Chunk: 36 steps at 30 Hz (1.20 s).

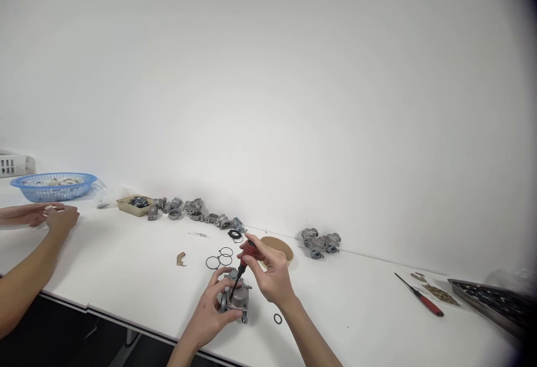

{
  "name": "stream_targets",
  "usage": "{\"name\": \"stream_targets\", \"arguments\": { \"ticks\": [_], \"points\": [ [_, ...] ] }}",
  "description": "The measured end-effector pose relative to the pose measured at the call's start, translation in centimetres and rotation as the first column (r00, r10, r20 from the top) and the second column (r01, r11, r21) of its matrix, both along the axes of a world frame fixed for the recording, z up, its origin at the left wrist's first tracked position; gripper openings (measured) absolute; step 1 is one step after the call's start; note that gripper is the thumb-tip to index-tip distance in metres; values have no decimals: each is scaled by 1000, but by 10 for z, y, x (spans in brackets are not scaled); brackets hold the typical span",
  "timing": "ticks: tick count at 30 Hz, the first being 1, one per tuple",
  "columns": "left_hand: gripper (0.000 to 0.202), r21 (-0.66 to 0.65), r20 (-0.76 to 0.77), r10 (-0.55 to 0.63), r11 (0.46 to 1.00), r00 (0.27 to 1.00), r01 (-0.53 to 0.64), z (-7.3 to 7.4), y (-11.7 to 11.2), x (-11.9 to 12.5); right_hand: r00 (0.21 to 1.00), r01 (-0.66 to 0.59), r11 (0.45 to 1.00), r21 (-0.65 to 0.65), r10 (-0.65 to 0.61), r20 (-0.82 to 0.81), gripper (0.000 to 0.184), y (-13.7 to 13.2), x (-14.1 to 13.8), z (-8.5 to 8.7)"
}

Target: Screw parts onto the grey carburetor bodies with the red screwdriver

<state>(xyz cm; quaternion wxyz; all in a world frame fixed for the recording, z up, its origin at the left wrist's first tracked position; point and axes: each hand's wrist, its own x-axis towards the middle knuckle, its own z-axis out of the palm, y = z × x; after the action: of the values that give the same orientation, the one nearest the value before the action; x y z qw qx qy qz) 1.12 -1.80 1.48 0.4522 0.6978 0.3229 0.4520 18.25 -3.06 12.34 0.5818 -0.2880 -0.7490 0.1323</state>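
My left hand (210, 308) is closed around a grey metal carburetor (240, 298), steadying it on the white table near the front edge. In my right hand (271, 273) is a screwdriver (248, 250) with a red and black handle, tilted, its shaft pointing down at the carburetor's near-left side. The tip's exact seat is too small to make out. Behind the carburetor lie several thin black rubber rings (225, 256). A single small black O-ring (277, 318) rests to its right. A tan gasket (180, 259) lies farther left.
Grey carburetor parts (195, 207) line the wall, with more carburetors (321, 243) right of a tan bowl (279, 244). Another red screwdriver (428, 302), brass pieces (440, 294) and a dark tray (465, 288) are right. A co-worker's hands (62, 217) work near a blue basket (54, 191).
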Motion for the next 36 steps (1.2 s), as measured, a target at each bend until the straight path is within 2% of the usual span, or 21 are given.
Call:
{"name": "stream_targets", "arguments": {
  "ticks": [16, 20, 23, 27, 30, 32, 34, 36],
  "points": [
    [39, -5, 8, 4, 1000, 1000, -4, 0, 0, 0, 999, -32, 999, -30, 31, -33, 40, 1, -1, 1],
    [41, -2, 9, 10, 1000, 1000, -10, 0, -1, 0, 997, -44, 996, -82, 38, -71, 37, 2, -2, 3],
    [42, 2, 1, 10, 1000, 1000, -10, 0, -1, 0, 995, -101, 983, -154, 97, -34, 38, 2, -3, 8],
    [42, 11, -8, 24, 1000, 1000, -24, -1, 0, 2, 969, -235, 943, -237, 245, 14, 40, 4, -4, 15],
    [42, 13, 7, 32, 999, 999, -32, -2, 0, 3, 945, -302, 924, -236, 323, 56, 43, 6, -7, 20],
    [45, 13, 12, 23, 1000, 1000, -24, -2, -1, 4, 960, -236, 953, -187, 259, 107, 44, 8, -9, 22],
    [47, 18, 10, 20, 1000, 1000, -20, -3, -1, 4, 980, -118, 987, -112, 133, 146, 40, 9, -11, 24],
    [48, 34, -5, 28, 999, 1000, -28, -5, -1, 5, 981, -53, 997, -53, 62, 186, 35, 8, -11, 25]
  ]
}}
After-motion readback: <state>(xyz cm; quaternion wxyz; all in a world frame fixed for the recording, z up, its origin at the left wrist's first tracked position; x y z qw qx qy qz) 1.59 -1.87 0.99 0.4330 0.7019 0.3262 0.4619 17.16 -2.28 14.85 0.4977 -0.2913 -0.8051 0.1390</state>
